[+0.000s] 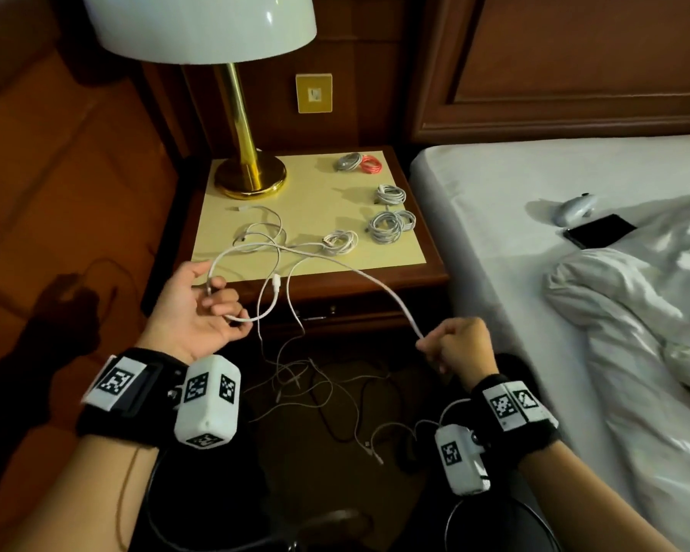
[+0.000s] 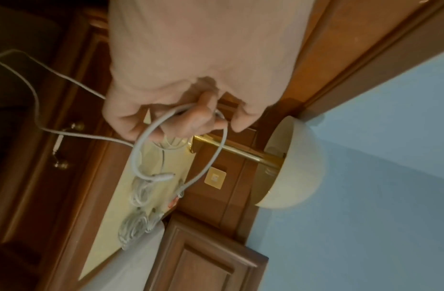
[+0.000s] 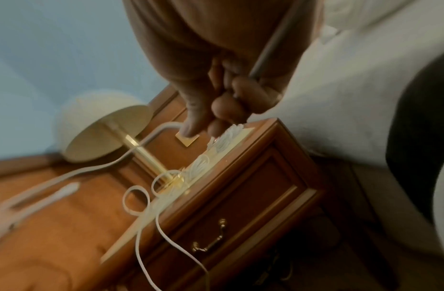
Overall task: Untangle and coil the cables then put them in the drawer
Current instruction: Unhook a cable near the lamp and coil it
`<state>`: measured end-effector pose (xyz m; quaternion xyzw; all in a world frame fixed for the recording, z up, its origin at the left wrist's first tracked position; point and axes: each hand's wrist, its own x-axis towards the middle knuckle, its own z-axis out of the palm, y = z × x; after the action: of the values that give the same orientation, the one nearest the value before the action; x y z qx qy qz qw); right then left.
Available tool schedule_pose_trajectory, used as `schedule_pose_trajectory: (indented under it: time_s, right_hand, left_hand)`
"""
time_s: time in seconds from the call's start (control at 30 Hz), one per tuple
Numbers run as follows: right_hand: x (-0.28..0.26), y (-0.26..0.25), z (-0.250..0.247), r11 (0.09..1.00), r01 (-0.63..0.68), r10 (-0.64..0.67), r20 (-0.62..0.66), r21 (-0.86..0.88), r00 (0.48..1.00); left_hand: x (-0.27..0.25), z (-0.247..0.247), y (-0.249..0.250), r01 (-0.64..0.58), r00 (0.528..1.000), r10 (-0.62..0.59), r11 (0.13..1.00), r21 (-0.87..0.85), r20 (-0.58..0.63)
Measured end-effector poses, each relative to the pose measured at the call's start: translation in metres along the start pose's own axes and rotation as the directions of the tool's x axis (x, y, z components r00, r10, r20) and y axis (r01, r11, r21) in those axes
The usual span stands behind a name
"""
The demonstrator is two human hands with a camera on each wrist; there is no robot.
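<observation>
A white cable (image 1: 359, 272) stretches between both hands in front of the nightstand (image 1: 415, 272). My left hand (image 1: 204, 308) is palm up and holds a loop of it, its fingers (image 2: 190, 122) curled round the cable loop (image 2: 151, 137). My right hand (image 1: 451, 344) is fisted and pinches the cable's other stretch; the right hand (image 3: 215, 110) shows the cable (image 3: 131, 149) leaving the thumb. Loose tangled cables (image 1: 255, 233) lie on the nightstand's top and hang to the floor (image 1: 315, 392). Several coiled cables (image 1: 389, 225) and a red coil (image 1: 371, 164) lie at the top's right. The drawer (image 3: 235, 222) is shut.
A brass lamp (image 1: 248, 169) with a white shade stands at the back left of the nightstand. A bed (image 1: 574, 272) with white sheets lies to the right, with a phone (image 1: 598, 231) and a small white device (image 1: 574, 207) on it. Wood panelling is behind.
</observation>
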<state>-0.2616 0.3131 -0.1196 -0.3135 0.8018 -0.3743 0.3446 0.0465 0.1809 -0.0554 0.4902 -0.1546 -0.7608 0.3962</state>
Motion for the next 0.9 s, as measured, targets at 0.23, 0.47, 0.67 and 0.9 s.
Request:
schedule_pose_trajectory:
  time_s: [0.23,0.47,0.67,0.9]
  right_hand:
    - [-0.023,-0.017,0.018,0.918,0.26,-0.126,0.403,-0.299,0.906]
    - [-0.038,-0.04,0.01,0.92,0.391,-0.343,0.421,-0.03,0.84]
    - [-0.041,-0.05,0.005,0.9,0.393,-0.433,0.304,0.187,0.848]
    - [-0.036,-0.043,0.017,0.921,0.238,-0.284,0.114,0.307,0.952]
  left_hand:
    - [-0.011,0.033,-0.041,-0.261,0.965,0.251,0.947,0.187,0.075]
    - [-0.013,0.037,-0.075,-0.398,0.909,0.377,0.659,0.638,0.177]
    - [-0.022,0.039,-0.086,-0.29,0.949,0.128,0.714,0.637,0.288]
    - [-0.035,0.036,-0.092,-0.19,0.939,0.019,0.86,0.473,0.343]
